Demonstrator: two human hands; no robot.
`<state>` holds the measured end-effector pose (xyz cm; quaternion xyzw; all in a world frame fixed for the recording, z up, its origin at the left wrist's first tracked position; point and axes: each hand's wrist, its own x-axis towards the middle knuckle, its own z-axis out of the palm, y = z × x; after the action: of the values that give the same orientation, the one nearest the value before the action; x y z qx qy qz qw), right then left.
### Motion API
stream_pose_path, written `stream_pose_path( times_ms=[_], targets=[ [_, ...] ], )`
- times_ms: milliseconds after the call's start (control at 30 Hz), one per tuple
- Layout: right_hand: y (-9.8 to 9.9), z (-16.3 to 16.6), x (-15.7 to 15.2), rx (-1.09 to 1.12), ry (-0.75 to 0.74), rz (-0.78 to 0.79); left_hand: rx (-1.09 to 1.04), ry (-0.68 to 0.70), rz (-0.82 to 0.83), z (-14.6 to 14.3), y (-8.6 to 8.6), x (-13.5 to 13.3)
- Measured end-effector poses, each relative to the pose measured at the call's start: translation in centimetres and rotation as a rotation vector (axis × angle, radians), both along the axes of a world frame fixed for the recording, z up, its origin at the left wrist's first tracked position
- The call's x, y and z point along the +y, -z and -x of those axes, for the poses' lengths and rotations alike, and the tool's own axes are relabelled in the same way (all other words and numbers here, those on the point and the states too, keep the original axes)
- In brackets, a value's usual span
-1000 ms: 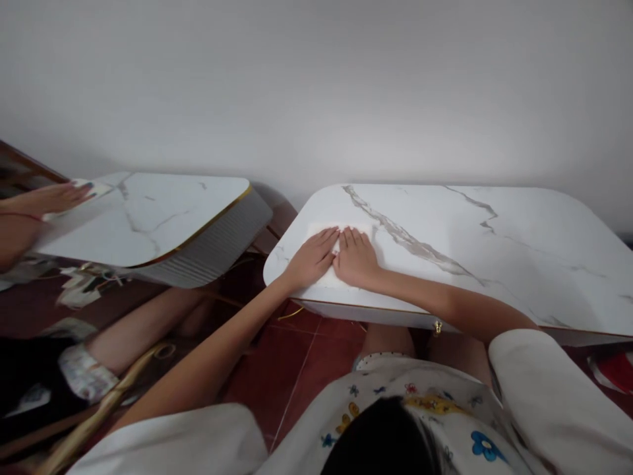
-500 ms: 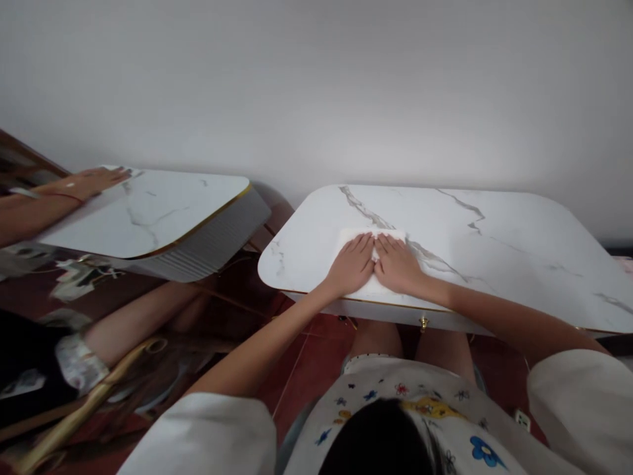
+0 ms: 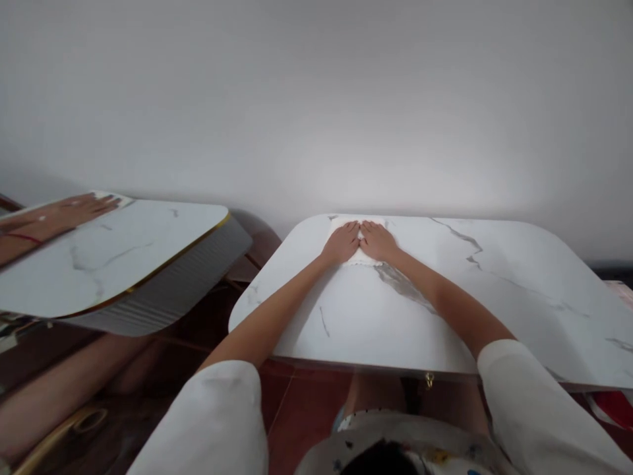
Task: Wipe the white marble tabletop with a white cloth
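Note:
Both arms reach out over a white marble-patterned tabletop (image 3: pixel 445 290) with rounded corners. My left hand (image 3: pixel 342 243) lies flat, fingers outstretched, on a white cloth (image 3: pixel 363 258) near the far edge. Beside it, my right hand (image 3: pixel 378 241) presses flat on the same cloth, and the two hands meet at the thumbs and fingertips. Most of the cloth is under my palms; its wavy near edge shows below them. A grey vein in the marble runs from the cloth toward my right forearm.
On the left is a second marble-topped table (image 3: pixel 133 244) with gold trim and a ribbed side. Another person's hand (image 3: pixel 89 208) rests there on a white cloth. A pale wall (image 3: pixel 316 105) stands behind both tables. A gold knob (image 3: pixel 429 380) sits below my table's front edge.
My two hands and the white cloth have slid away from me, from near the front edge to the far edge. The view has shifted, so the tables appear lower and nearer.

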<state>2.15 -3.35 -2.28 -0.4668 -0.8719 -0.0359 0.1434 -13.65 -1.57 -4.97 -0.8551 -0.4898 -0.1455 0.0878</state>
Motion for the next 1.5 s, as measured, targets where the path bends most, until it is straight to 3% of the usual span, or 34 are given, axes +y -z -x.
stream_pose_path(
  times_ms=[133, 267, 400, 533, 667, 800, 1033, 1167, 1333, 1500],
  targets=[
    [0.0, 0.8, 4.0, 0.017, 0.01, -0.002, -0.027, -0.005, -0.045, 0.3, -0.1, 4.1],
    [0.0, -1.1, 6.8, 0.019, 0.045, -0.014, 0.009, 0.002, -0.039, -2.0, -1.0, 6.7],
    [0.1, -4.8, 7.4, 0.009, 0.103, -0.018, 0.013, 0.027, -0.027, -5.9, -1.6, 7.5],
    [0.4, -7.8, 5.2, 0.002, 0.178, -0.049, 0.005, 0.089, -0.028, -9.0, -1.6, 6.2],
    [0.7, -8.3, 1.0, 0.007, 0.224, -0.031, 0.012, 0.178, -0.014, -9.3, -1.2, 3.2],
    [0.7, -6.8, -4.1, 0.028, 0.227, 0.001, 0.005, 0.213, 0.012, -7.5, -0.9, -1.3],
    [-0.1, -3.0, -14.1, 0.064, 0.095, 0.05, -0.019, 0.131, 0.043, -2.8, -1.1, -12.9],
    [-0.4, -2.5, -19.4, 0.069, 0.022, 0.076, -0.039, 0.045, 0.049, -2.0, -1.0, -19.8],
    [-0.4, -5.3, -23.2, 0.071, -0.018, 0.075, -0.043, -0.002, 0.083, -5.0, -1.5, -24.5],
    [0.1, -10.0, -22.2, 0.063, 0.037, 0.057, 0.018, 0.022, 0.207, -10.1, -3.0, -23.5]
  ],
)
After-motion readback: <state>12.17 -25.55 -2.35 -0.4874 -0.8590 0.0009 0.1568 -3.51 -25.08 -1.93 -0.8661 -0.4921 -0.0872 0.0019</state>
